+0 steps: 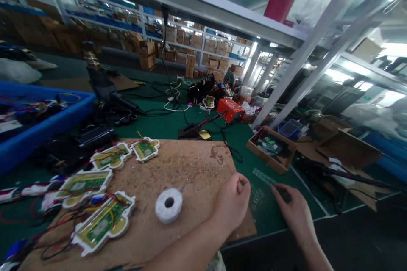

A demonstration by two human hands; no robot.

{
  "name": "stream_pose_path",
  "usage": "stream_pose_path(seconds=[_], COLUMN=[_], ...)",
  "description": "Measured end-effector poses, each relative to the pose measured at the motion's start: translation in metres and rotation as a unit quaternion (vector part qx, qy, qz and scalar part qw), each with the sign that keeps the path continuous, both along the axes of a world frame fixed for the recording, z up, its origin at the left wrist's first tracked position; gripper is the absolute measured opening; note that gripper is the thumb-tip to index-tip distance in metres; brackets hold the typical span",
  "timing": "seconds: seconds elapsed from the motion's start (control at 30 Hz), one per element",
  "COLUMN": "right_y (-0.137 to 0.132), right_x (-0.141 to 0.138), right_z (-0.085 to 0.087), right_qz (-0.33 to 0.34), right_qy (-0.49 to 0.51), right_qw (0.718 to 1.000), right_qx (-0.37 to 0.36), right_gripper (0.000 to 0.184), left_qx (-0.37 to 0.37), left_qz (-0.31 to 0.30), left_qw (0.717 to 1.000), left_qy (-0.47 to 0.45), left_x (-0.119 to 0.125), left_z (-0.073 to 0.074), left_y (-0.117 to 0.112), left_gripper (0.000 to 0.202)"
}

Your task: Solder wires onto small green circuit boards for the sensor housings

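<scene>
My left hand (pixel 231 203) rests at the right edge of a brown work board (pixel 190 169), fingers curled in a pinch on something I cannot make out. My right hand (pixel 294 211) lies on the green mat (pixel 159 125) just beyond the board, fingers pressed down on a small dark part next to a green strip of small circuit boards (pixel 263 176). A white solder spool (pixel 168 205) sits on the board left of my left hand. Several white-edged shaped circuit boards (pixel 103 224) with wires lie on the board's left side.
A blue bin (pixel 41 123) stands at the left. A small cardboard tray of parts (pixel 271 148) sits right of the board, with a soldering iron stand (pixel 193 132) and red box (pixel 230 109) behind. White frame posts (pixel 305 55) rise at the right. Cables cross the mat.
</scene>
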State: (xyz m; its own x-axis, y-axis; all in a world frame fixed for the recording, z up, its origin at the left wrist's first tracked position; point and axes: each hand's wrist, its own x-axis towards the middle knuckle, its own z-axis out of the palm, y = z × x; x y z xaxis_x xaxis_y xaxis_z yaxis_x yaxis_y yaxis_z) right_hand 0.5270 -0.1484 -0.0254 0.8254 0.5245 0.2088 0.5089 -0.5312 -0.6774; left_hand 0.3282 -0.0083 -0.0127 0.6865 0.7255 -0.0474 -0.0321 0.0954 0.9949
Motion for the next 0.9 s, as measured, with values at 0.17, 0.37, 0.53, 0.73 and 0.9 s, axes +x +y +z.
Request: stream_pose_path(seconds=[0.17, 0.37, 0.53, 0.73, 0.9], right_y=[-0.004, -0.001, 0.008, 0.019, 0.028], right_x=[0.002, 0.011, -0.026, -0.092, -0.11], right_z=[-0.005, 0.006, 0.021, 0.036, 0.033], right_qz=[0.008, 0.015, 0.033, 0.11, 0.114], right_qy=[0.015, 0.105, 0.16, 0.303, 0.339], right_qw=[0.999, 0.994, 0.985, 0.939, 0.923], right_qx=[-0.044, -0.027, 0.048, 0.117, 0.143], right_gripper=[0.051, 0.051, 0.056, 0.047, 0.049], left_qx=[0.007, 0.008, -0.022, -0.084, -0.121], left_qz=[-0.018, -0.018, -0.018, -0.048, -0.06], left_qw=[1.0, 1.0, 1.0, 0.993, 0.986], left_qy=[0.004, 0.018, -0.002, -0.068, -0.095], left_x=[0.001, 0.001, 0.002, 0.006, 0.006], left_z=[-0.002, -0.007, -0.008, -0.005, -0.002], left_y=[-0.001, -0.001, -0.001, 0.002, 0.006], left_gripper=[0.012, 0.005, 0.02, 0.053, 0.055])
